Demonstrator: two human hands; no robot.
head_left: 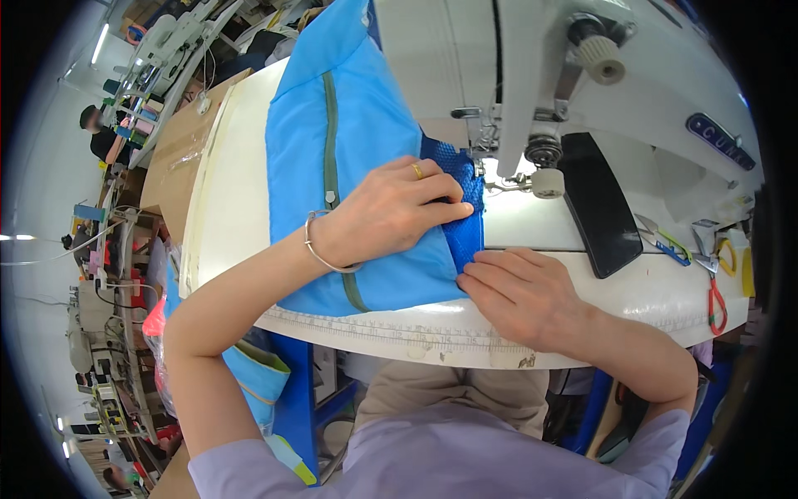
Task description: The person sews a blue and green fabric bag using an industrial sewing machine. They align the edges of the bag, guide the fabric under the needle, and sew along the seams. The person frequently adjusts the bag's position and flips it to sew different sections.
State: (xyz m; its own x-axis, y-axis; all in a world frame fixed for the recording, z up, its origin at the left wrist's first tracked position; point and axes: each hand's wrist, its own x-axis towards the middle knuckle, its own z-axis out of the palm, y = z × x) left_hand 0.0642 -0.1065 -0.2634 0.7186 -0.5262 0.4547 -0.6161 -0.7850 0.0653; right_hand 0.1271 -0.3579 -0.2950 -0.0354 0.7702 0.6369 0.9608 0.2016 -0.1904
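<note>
My L hand [399, 206], loosely open, presses the cloth [298, 158], prob. to steady it; R hand [529, 301] pinches it too (machine [515, 58] just beyond my fingers).

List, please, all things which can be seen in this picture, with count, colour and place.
Sewing machine: 1, white, upper right
Cloth piece: 1, light blue, centre
Zip: 1, olive green, along the cloth piece
Mesh: 1, dark blue, cloth piece's right edge
Table: 1, white, under the cloth piece
Curved panel: 1, black, right of centre
Snips: 1, blue-and-green handles, right
Red-handled tool: 1, far right
Cardboard: brown, left
Co-worker: at least 1, black top, far left
Background goods: too small to count, mixed colours, left
Trousers: 1, beige, bottom centre
Top: 1, purple, bottom
Bracelet: 1, silver, left wrist
Left hand: 1, gold ring, over cloth piece and mesh
Right hand: 1, cloth piece's lower right corner
</note>
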